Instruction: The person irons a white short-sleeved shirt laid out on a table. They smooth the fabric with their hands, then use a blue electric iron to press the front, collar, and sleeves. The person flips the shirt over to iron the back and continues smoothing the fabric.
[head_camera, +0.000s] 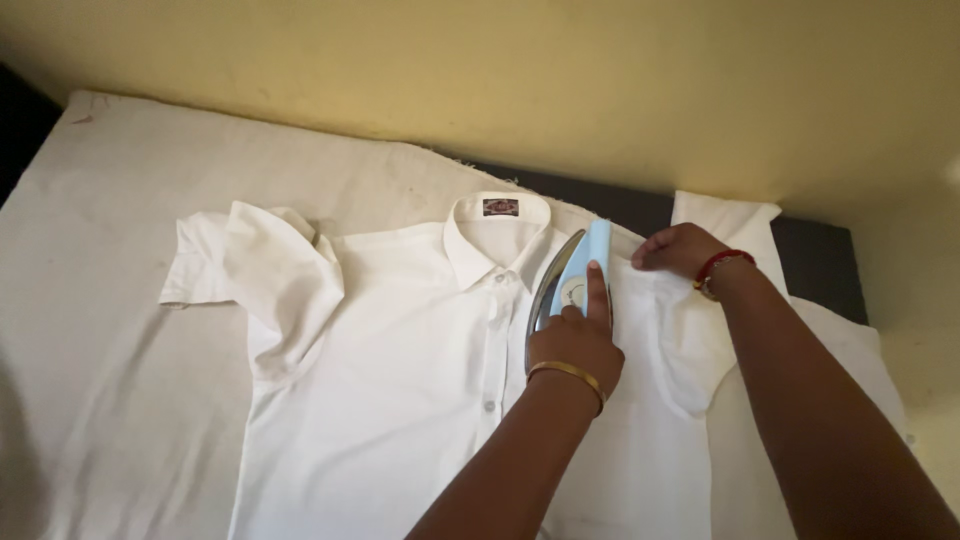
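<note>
Head camera view, looking down on a flat surface covered by a large cream-white cloth (120, 330), creased and slightly stained, which fills most of the scene. Behind it rises a yellowish wall (560, 80), and a dark strip (610, 200) shows between the cloth's far edge and the wall.

Spread on the cloth lies a white short-sleeved shirt (380, 400), front side up and buttoned, collar pointing toward the wall. Its collar (497, 235) stands open with a small dark label inside. One short sleeve (270, 280) lies folded and rumpled toward the left of the picture; the other sleeve sits under the arms at the right.

Two bare forearms enter from the bottom right. The left hand (577, 345), wearing a gold bangle (568, 375) at the wrist, is closed firmly around the handle of a pale blue clothes iron (572, 280), index finger stretched along the top. The iron rests on the shirt just to the right of the collar and button line, tipped so its metal soleplate edge shows on the left side, nose pointing toward the wall.

The right hand (680, 248), with a red beaded bracelet (718, 265) at the wrist, lies on the shirt's shoulder just beside the iron's tip, fingers curled and pinching the white fabric there.
</note>
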